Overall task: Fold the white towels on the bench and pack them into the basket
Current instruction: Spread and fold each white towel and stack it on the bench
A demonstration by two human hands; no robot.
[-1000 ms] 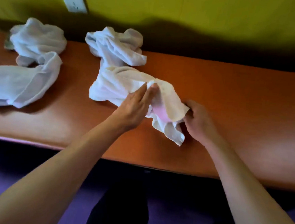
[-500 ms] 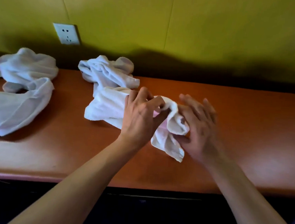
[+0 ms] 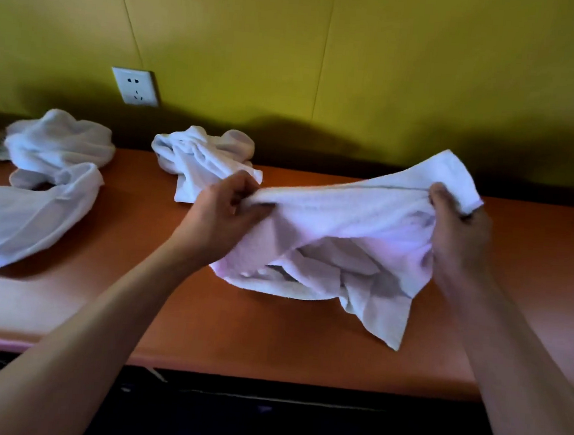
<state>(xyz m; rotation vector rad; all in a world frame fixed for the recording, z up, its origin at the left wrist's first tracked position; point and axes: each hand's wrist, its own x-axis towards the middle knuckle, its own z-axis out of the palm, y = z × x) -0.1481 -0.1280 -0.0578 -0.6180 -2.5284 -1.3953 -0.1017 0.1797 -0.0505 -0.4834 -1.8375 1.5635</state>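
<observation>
We are holding one white towel [image 3: 354,222] stretched just above the orange surface [image 3: 235,333], the left hand [image 3: 226,212] and the right hand [image 3: 459,237] each pinching its top edge, its bottom sagging onto the surface. We are judging this the spreading step; next it needs laying flat and folding. No basket is showing.

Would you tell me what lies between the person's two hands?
In the head view, the top edge of the held towel stretches between the left hand and right hand.
</observation>
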